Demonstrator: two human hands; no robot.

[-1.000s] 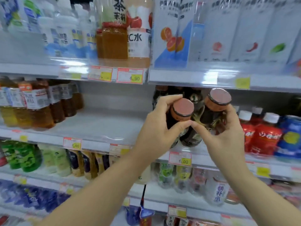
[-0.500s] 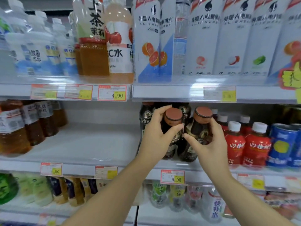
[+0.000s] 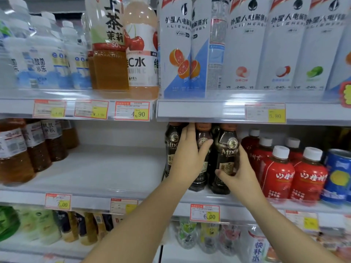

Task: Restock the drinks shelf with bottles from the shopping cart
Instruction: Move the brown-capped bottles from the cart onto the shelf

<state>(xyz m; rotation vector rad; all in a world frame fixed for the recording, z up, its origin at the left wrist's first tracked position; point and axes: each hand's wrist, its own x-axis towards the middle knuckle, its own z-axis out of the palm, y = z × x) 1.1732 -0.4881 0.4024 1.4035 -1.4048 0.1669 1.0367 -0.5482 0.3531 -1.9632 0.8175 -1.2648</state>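
Note:
Two dark coffee bottles with brown caps stand upright on the middle shelf (image 3: 106, 173), their caps just under the shelf above. My left hand (image 3: 190, 156) grips the left coffee bottle (image 3: 202, 141), fingers behind it and thumb across its front. My right hand (image 3: 238, 171) grips the right coffee bottle (image 3: 227, 149) low on its body. A third coffee bottle (image 3: 171, 149) stands to the left of my left hand. The shopping cart is out of view.
Red bottles with white caps (image 3: 279, 173) and a blue can (image 3: 339, 175) crowd the shelf right of my right hand. Brown tea bottles (image 3: 38, 149) stand at far left, with bare shelf between. The upper shelf edge (image 3: 209, 111) hangs just over the caps.
Both hands have carried the two coffee bottles forward and down onto the middle shelf, tipping them upright. My grips have slid lower on the bottles. The view has moved closer.

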